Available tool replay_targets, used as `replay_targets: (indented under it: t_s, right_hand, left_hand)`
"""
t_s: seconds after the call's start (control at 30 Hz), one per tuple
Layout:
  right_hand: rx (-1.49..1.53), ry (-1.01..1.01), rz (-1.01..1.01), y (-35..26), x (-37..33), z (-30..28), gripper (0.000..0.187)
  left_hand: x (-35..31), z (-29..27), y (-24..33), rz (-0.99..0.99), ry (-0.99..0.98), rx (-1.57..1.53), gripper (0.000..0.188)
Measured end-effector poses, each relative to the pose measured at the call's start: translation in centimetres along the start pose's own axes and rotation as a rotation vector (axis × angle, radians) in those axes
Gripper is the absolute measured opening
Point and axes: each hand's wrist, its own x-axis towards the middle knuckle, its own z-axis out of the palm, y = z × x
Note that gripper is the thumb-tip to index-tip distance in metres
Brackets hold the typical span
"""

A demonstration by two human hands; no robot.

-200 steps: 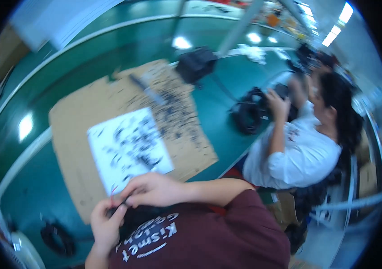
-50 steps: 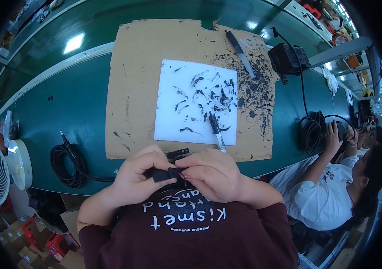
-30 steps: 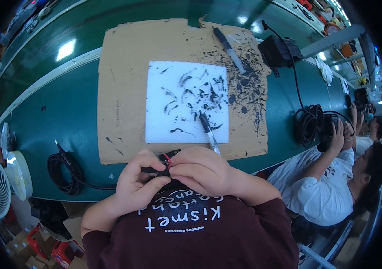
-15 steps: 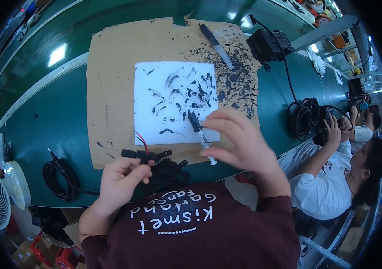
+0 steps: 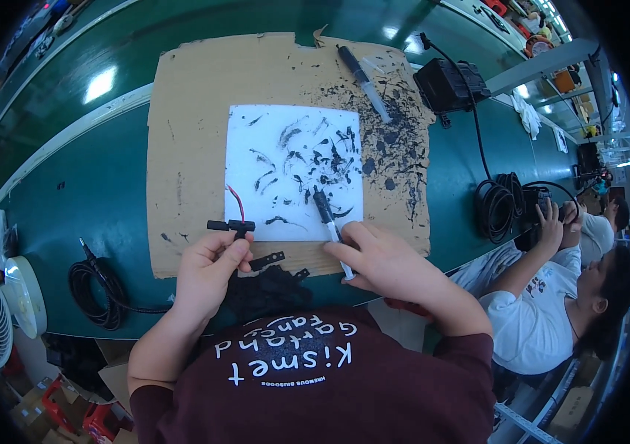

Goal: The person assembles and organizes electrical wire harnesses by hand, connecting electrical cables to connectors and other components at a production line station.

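My left hand [image 5: 206,272] is closed on a small black plastic part [image 5: 239,226] in a T-like shape, pinched between thumb and fingertips over the near left edge of a white foam sheet [image 5: 259,133]. A thin red wire [image 5: 238,198] rises from the part. My right hand [image 5: 392,259] has its fingers closed around a syringe [image 5: 323,206] filled with black matter. The syringe's dark end points away from me over the sheet, which is smeared with black streaks. The fingers hide part of the barrel.
Cardboard [image 5: 189,111] lies under the sheet, with a second syringe [image 5: 363,81] at its far right. A black box [image 5: 449,80] and coiled cable [image 5: 496,203] are on the right, another coil [image 5: 96,288] on the left. Dark fabric-like material [image 5: 270,290] lies nearby. A co-worker [image 5: 533,311] sits at right.
My right hand has come down from above the syringe and closed on it. The black part in my left hand has moved slightly away from me and turned.
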Motion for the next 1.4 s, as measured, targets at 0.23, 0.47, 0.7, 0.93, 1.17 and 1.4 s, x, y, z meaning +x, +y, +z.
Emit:
replay_targets:
  t_s: [0.23,0.47,0.7,0.93,1.17,1.4]
  right_hand:
    - [0.736,0.073,-0.223,-0.5,-0.9,-2.0,0.054]
    - [0.981,0.043,-0.530,-2.9,-0.2,-0.9,0.057]
    - [1.109,0.029,-0.636,-3.5,0.3,-0.5,0.050]
    - [1.129,0.049,-0.587,-3.4,0.2,-0.5,0.054]
    - [1.130,0.033,-0.576,-3.4,0.1,-0.8,0.055]
    - [1.212,0.018,-0.533,-3.4,-0.3,-1.0,0.056]
  left_hand:
    - [-0.6,0.2,-0.2,0.146,0.048,-0.011,0.013]
    - [-1.8,0.5,0.9,0.410,0.061,0.235,0.009]
    - [-2.1,0.8,1.7,0.659,0.053,0.369,0.013]
    - [-2.2,0.8,2.2,0.716,0.065,0.433,0.016]
    - [-2.5,0.9,2.2,0.753,0.073,0.448,0.018]
    - [-2.6,0.4,1.9,0.780,0.042,0.516,0.020]
